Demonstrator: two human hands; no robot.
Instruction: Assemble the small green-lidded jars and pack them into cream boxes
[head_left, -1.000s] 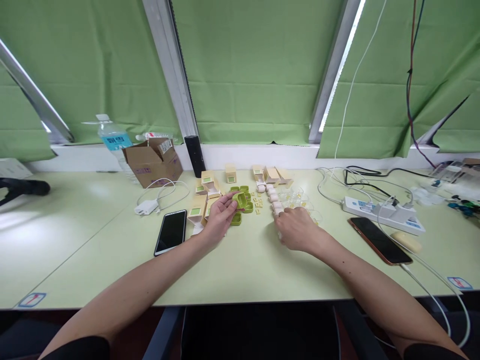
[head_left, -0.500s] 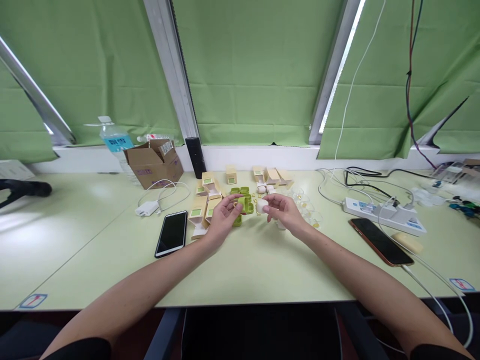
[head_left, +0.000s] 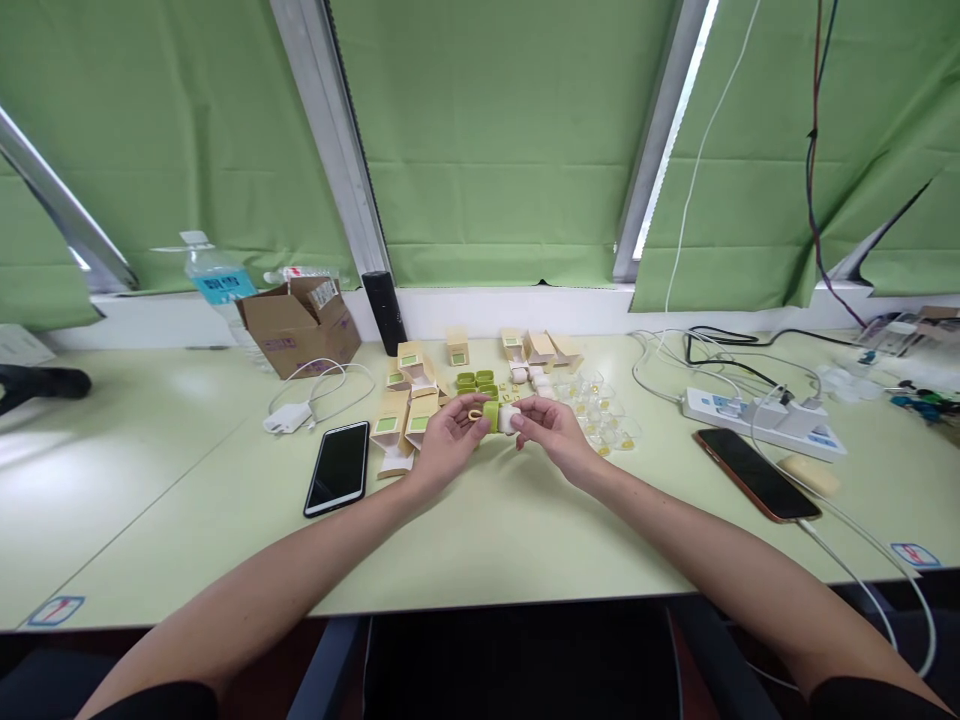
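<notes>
Between finger and thumb of my left hand (head_left: 452, 432) is a small green case (head_left: 491, 414) with a pale loop at its left end. My right hand (head_left: 553, 428) pinches a small white rounded piece (head_left: 508, 418). The two pieces meet end to end above the table; how deep one sits in the other cannot be made out. Just behind my hands stand several more green cases (head_left: 486, 378) and some small white pieces (head_left: 538, 380). Clear round plastic pieces (head_left: 600, 405) with yellow bits lie to the right of my right hand.
Small cardboard boxes (head_left: 390, 415) stand left and behind. A phone (head_left: 339, 466) lies left, another phone (head_left: 754, 474) right. A power strip (head_left: 765, 420) with cables, a charger (head_left: 287, 417), a brown carton (head_left: 304, 325), a bottle (head_left: 221, 285) and a black cylinder (head_left: 384, 312) are around.
My right hand has moved left and brought the white piece against the green case, which now lies sideways in my left hand. The view has shifted slightly.
</notes>
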